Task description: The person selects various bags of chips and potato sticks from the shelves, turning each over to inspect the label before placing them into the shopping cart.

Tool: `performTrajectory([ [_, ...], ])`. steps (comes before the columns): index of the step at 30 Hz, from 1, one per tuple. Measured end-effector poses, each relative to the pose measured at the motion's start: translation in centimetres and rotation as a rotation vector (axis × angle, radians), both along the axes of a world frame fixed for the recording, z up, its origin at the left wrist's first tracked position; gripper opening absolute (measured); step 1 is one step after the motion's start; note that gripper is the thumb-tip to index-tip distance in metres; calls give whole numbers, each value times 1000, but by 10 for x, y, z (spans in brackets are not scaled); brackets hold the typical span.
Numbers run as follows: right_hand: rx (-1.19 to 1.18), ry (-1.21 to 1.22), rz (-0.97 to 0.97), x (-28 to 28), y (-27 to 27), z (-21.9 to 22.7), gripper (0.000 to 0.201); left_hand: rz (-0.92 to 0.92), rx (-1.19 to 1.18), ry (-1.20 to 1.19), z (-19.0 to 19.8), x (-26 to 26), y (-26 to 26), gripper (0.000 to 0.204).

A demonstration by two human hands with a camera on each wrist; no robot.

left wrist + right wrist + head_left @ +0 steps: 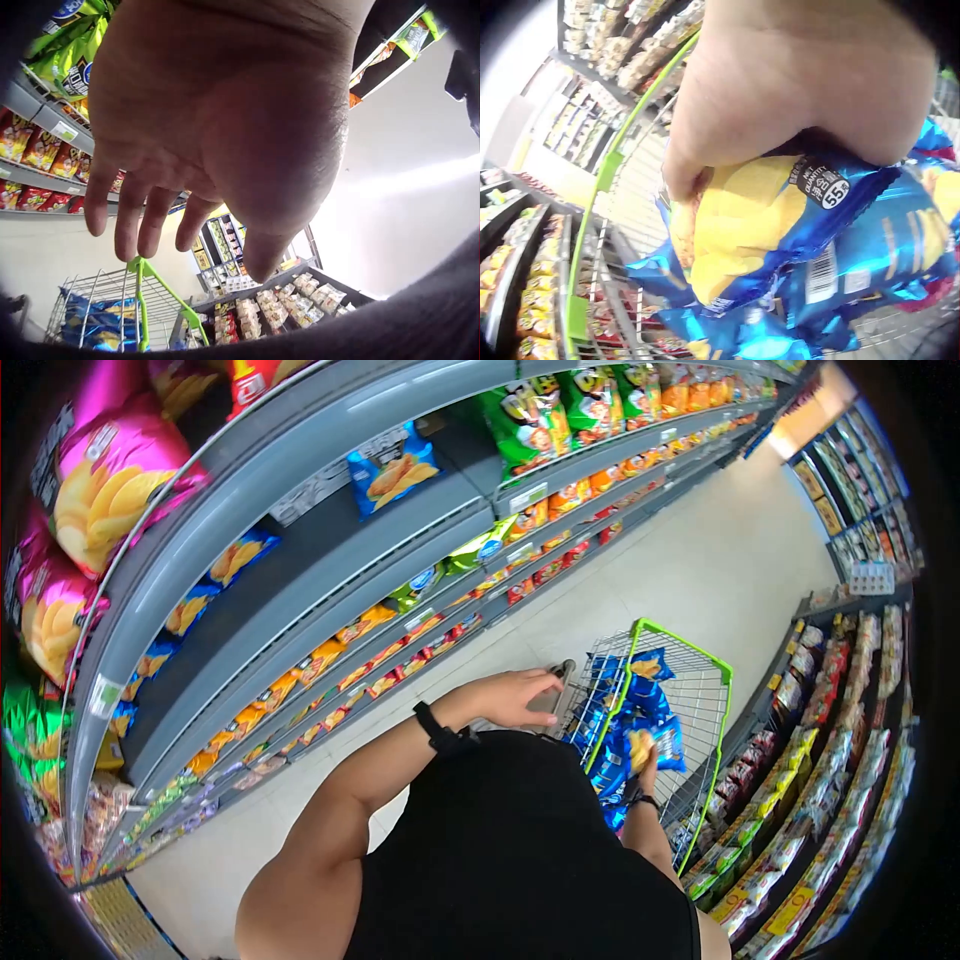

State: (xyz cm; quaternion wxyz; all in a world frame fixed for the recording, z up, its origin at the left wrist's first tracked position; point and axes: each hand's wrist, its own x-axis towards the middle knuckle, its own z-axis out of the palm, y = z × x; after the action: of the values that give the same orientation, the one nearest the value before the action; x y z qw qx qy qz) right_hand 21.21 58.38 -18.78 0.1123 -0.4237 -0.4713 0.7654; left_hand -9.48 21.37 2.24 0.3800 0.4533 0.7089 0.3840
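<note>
My right hand [641, 758] reaches into a wire shopping cart [688, 639] with a green rim. It grips a blue bag of potato chips [742, 232], printed with yellow chips and a "55" mark, just above other bags. Several more blue chip bags [645, 700] lie piled in the cart beneath and beside it. Near the cart's handle end, my left hand [522, 698] hovers with its fingers extended. Its palm [202, 127] holds nothing in the left wrist view, where the cart's green rim [142, 292] appears below the fingertips.
Long grey shelves of snack bags [520, 425] run along the left. One blue chip bag [392, 468] stands on a mostly bare shelf tier. Big pink chip bags [115, 490] sit at the near left. Racks of small packets [800, 800] line the right side, with pale floor [690, 550] between.
</note>
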Motion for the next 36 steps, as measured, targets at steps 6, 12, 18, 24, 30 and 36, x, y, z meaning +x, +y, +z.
performTrajectory([
  [6,-261,-102,-130,60,-46,-61,71,-84,48,-14,-9,-1,1,63],
  [12,463,-1198,-200,8,-49,-53,94,-179,-3,12,0,1,14,62],
  [18,772,-1030,-238,-76,-54,39,113,-324,-22,64,9,2,26,69],
  [24,862,-343,398,-120,-85,-20,107,-478,-120,9,-10,12,43,72],
  [30,877,-370,338,-126,-108,28,102,-539,-90,177,3,17,74,70],
  [36,866,-499,378,-130,-102,41,96,-646,-193,104,-14,23,91,74],
])
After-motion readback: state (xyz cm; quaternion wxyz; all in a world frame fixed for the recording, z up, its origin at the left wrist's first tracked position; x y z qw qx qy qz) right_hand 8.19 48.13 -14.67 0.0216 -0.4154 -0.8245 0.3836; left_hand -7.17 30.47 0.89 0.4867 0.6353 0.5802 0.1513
